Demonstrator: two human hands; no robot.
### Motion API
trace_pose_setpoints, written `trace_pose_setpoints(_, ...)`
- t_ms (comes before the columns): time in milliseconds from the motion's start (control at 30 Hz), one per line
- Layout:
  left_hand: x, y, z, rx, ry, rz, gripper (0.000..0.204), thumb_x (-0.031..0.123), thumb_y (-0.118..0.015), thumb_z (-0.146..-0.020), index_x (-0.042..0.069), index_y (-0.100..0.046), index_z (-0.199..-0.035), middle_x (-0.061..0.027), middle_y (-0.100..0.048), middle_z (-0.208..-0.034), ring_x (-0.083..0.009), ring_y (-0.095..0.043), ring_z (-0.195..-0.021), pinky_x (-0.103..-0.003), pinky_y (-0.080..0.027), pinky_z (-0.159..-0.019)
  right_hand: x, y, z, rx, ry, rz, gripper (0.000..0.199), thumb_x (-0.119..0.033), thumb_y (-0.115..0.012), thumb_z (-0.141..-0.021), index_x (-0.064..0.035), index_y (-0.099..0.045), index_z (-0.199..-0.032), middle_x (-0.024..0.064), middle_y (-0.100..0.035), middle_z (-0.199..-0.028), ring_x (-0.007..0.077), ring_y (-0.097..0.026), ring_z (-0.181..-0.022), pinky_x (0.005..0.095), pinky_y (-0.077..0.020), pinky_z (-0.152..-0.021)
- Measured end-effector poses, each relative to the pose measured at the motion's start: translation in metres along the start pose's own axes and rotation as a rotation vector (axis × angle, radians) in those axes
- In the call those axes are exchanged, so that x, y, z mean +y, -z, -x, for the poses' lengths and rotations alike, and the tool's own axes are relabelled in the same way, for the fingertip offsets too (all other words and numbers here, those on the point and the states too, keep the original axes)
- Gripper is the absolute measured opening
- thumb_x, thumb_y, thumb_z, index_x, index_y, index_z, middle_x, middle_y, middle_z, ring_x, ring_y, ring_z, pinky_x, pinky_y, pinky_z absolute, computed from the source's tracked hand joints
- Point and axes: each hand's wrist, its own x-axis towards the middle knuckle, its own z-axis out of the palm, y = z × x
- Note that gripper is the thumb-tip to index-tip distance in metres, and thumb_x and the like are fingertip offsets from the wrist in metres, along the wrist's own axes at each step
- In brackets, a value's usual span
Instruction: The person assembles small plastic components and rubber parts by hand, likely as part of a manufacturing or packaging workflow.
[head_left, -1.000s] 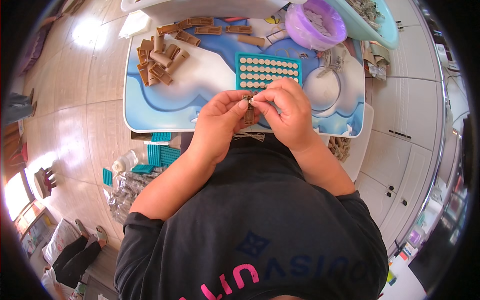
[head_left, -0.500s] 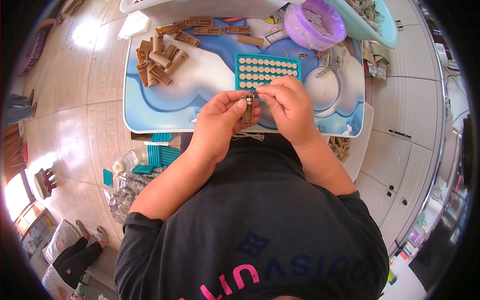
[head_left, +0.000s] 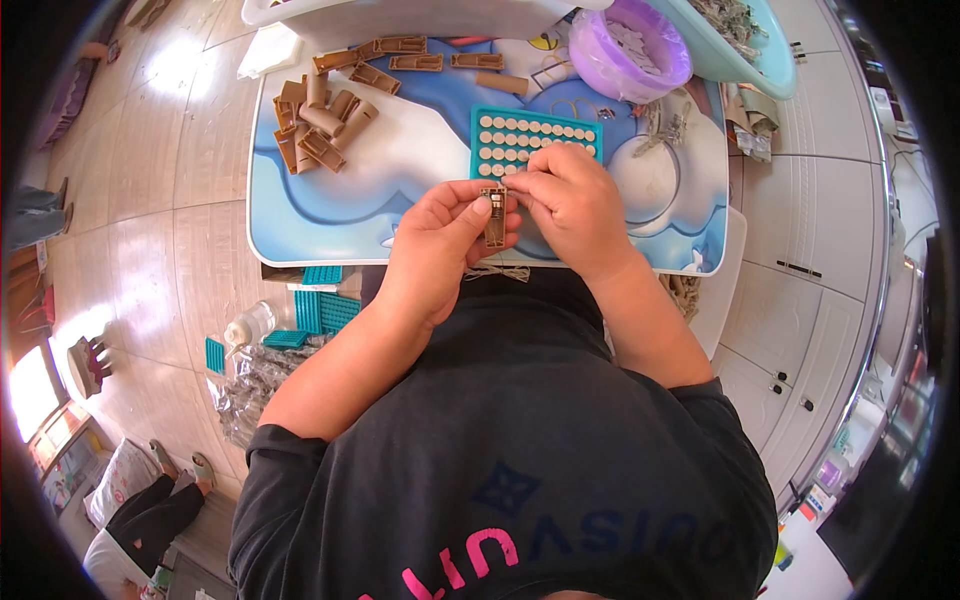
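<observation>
My left hand point(head_left: 447, 232) grips a small brown plastic casing point(head_left: 495, 220), its hollow side facing up and a shiny metal piece near its top end. The thumb presses on the casing's left edge. At that top end, my right hand point(head_left: 574, 205) pinches with thumb and forefinger; whatever lies between the fingertips is too small to make out. Just beyond the hands lies a teal tray point(head_left: 474, 140) with rows of round cream-coloured pieces point(head_left: 525, 127). The right hand covers part of its near edge.
Brown casings point(head_left: 322, 122) lie heaped at the table's left, with more along the back. A purple lined basin point(head_left: 672, 85) and a light-blue tub point(head_left: 778, 70) stand at the back right. Teal trays point(head_left: 325, 312) and a clear bottle point(head_left: 252, 323) are at the lower left.
My right hand has moved slightly left, its fingertips closing in on the casing's top end. The left hand holds the casing almost as before.
</observation>
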Motion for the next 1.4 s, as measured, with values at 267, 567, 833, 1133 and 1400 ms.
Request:
trace_pose_setpoints(267, -0.002, 0.002, 0.000, -0.014, -0.007, 0.008, 0.023, 0.011, -0.048, -0.094, -0.003, -0.049, -0.112, -0.0124, -0.061, -0.101, -0.0208, -0.063, -0.091, -0.034, -0.054, -0.081, -0.007, 0.007, -0.003, 0.077, -0.082, -0.152, 0.013, -0.005, -0.069, -0.066, -0.0064, -0.059, -0.074, 0.0061, -0.056, -0.076, 0.0260, -0.055, -0.073, 0.0352, -0.0444, -0.062)
trace_pose_setpoints(567, 0.000, 0.000, 0.003, -0.021, -0.008, -0.017, 0.022, 0.009, -0.047, -0.094, -0.003, -0.048, -0.112, -0.0121, -0.060, -0.101, -0.0195, -0.062, -0.089, -0.032, -0.052, -0.082, -0.017, 0.002, -0.001, 0.092, -0.092, -0.258, 0.015, -0.005, -0.070, -0.069, -0.0045, -0.057, -0.077, 0.0089, -0.058, -0.077, 0.0270, -0.057, -0.072, 0.0352, -0.0452, -0.063)
trace_pose_setpoints(833, 0.000, -0.002, 0.003, -0.006, -0.008, 0.001, 0.022, 0.008, -0.046, -0.094, -0.003, -0.048, -0.113, -0.0121, -0.060, -0.101, -0.0191, -0.062, -0.087, -0.032, -0.052, -0.081, -0.021, 0.002, 0.001, 0.036, -0.145, -0.317, 0.012, 0.000, -0.068, -0.072, -0.0010, -0.058, -0.079, 0.0091, -0.059, -0.080, 0.0222, -0.058, -0.074, 0.0291, -0.0463, -0.064)
trace_pose_setpoints(1133, -0.004, -0.003, 0.004, 0.032, -0.045, 0.008, 0.022, 0.008, -0.049, -0.093, -0.004, -0.048, -0.112, -0.0113, -0.061, -0.098, -0.0171, -0.062, -0.084, -0.028, -0.051, -0.078, -0.029, -0.002, 0.004, -0.004, -0.295, -0.391, 0.006, 0.000, -0.063, -0.078, 0.0006, -0.058, -0.081, 0.0088, -0.058, -0.078, 0.0193, -0.056, -0.070, 0.0268, -0.0457, -0.062)
trace_pose_setpoints(1400, -0.003, -0.006, 0.006, 0.042, -0.115, -0.074, 0.025, 0.005, -0.059, -0.088, -0.004, -0.051, -0.110, -0.0097, -0.063, -0.092, -0.0135, -0.061, -0.081, -0.025, -0.050, -0.074, -0.030, -0.002, 0.009, -0.010, -0.411, -0.574, 0.003, -0.001, -0.059, -0.083, 0.0018, -0.059, -0.085, 0.0066, -0.059, -0.083, 0.0134, -0.056, -0.073, 0.0249, -0.0462, -0.065)
